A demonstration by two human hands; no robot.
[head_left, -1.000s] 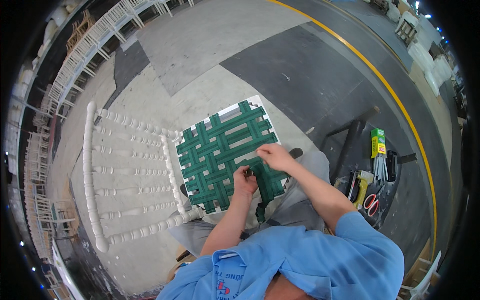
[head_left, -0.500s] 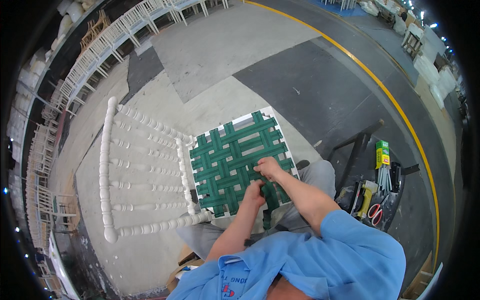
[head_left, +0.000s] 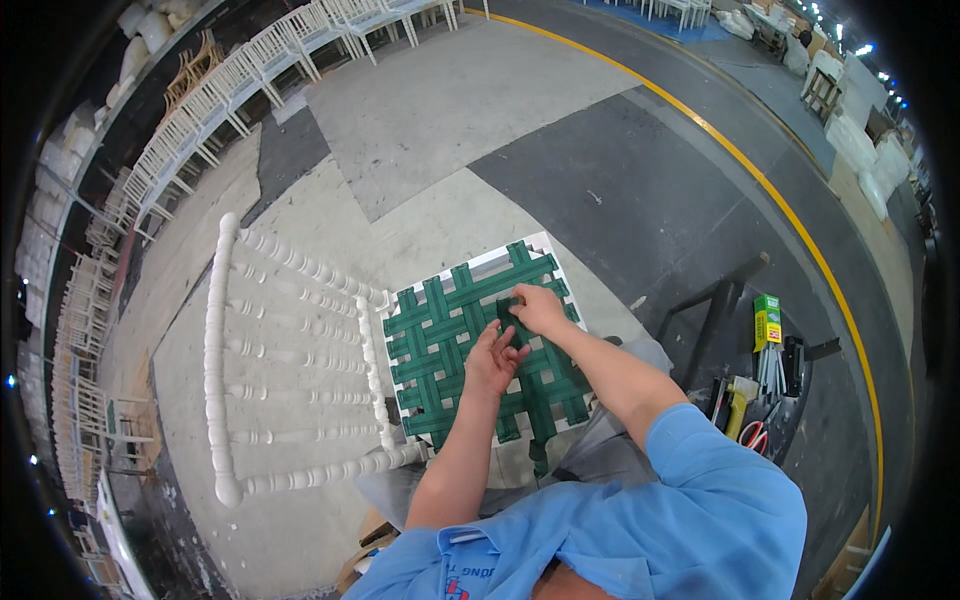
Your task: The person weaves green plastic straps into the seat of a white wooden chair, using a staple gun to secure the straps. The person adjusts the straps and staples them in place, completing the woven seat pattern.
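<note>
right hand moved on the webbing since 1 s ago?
Yes. The right hand has shifted from the near right edge of the green woven seat toward its middle and far side, pinching a strap beside the left hand.

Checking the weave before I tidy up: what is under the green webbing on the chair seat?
Under the green webbing the white seat frame shows at the edges, with pale floor through the gaps. Both hands, left hand and right hand, cover the middle strips.
</note>
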